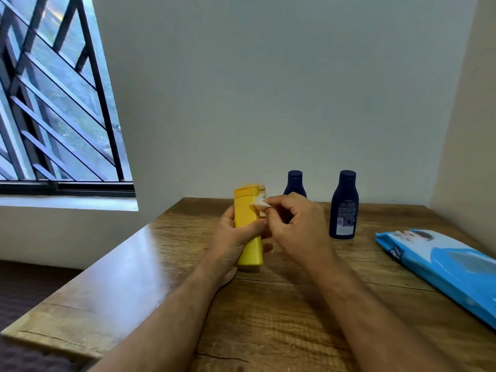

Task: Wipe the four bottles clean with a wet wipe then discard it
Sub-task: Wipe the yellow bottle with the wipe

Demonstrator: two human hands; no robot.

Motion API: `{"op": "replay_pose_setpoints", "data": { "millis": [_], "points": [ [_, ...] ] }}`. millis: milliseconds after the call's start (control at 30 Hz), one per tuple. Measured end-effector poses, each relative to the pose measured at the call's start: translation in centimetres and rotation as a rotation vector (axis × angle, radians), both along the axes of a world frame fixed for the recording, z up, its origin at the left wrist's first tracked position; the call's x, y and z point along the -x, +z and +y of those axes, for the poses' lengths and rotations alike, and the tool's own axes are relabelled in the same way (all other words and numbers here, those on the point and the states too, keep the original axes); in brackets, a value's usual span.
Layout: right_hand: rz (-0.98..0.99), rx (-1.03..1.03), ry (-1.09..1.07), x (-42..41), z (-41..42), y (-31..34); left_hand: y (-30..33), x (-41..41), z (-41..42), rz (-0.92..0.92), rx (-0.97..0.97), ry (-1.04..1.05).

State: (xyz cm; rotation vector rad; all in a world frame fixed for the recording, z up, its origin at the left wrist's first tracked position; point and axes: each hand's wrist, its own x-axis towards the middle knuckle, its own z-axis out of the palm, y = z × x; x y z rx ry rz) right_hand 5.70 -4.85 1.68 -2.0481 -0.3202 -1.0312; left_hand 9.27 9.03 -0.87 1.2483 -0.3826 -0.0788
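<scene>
A yellow bottle [248,224] stands upright near the middle of the wooden table [268,318], gripped around its lower half by my left hand [233,237]. My right hand [295,224] pinches a small folded white wet wipe [259,204] against the bottle's upper right side. Two dark blue bottles stand further back: one [294,182] partly hidden behind my right hand, the other [344,206] to its right. A sliver of another bottle [262,190] shows behind the yellow one's cap.
A blue pack of wet wipes [442,264] lies flat at the table's right edge. Walls close the table off at the back and right. A barred window [53,103] is on the left, past the table's left edge.
</scene>
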Motion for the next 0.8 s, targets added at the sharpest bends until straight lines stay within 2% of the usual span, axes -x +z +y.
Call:
{"op": "replay_pose_setpoints", "data": {
  "millis": [167,400,600,700,800],
  "points": [
    [-0.014,0.047,-0.024,-0.59,-0.33,-0.28,-0.24,-0.89,-0.46,-0.067,-0.015,0.016],
    [-0.136,0.031,-0.055,-0.5,-0.33,-0.03,0.0,-0.88,-0.93,-0.131,-0.045,0.072],
    [-0.076,0.151,-0.077,-0.74,-0.64,-0.53,-0.35,-0.73,-0.62,-0.163,-0.102,-0.001],
    [-0.055,0.157,-0.056,-0.78,-0.67,-0.57,-0.33,-0.75,-0.27,-0.111,0.005,-0.047],
    [0.011,0.204,-0.02,-0.51,-0.59,-0.54,-0.14,-0.6,-0.24,-0.017,0.057,0.004]
  ]
}}
